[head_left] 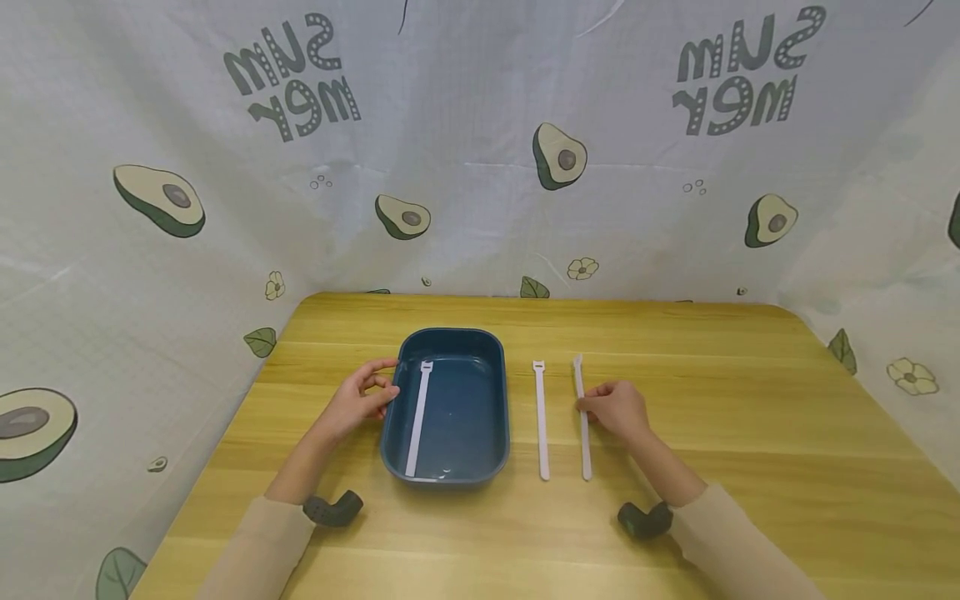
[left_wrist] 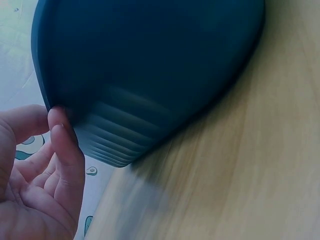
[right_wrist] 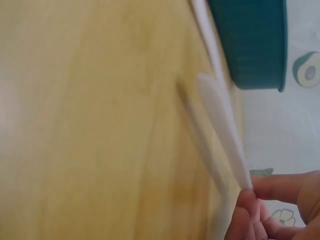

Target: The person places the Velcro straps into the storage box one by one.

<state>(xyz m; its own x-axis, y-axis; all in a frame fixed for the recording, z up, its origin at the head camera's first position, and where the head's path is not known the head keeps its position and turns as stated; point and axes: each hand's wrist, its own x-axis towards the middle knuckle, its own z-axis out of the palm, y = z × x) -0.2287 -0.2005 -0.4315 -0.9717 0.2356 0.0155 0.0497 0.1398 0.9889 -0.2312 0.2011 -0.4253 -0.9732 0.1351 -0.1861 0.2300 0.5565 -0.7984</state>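
A dark blue plastic tray stands left of centre on the table. My left hand pinches its left rim between thumb and fingers, as the left wrist view also shows. Inside the tray, along its left side, lies a white hook-and-loop cable tie with a slotted head. A second white cable tie lies straight on the wood right of the tray. Farther right, my right hand pinches a third cable tie. In the right wrist view this held cable tie is raised, its shadow apart from it.
The wooden table extends right of my right hand and in front of the tray. A white cloth printed with avocados hangs behind it and at both sides. A dark curved piece sits at each wrist.
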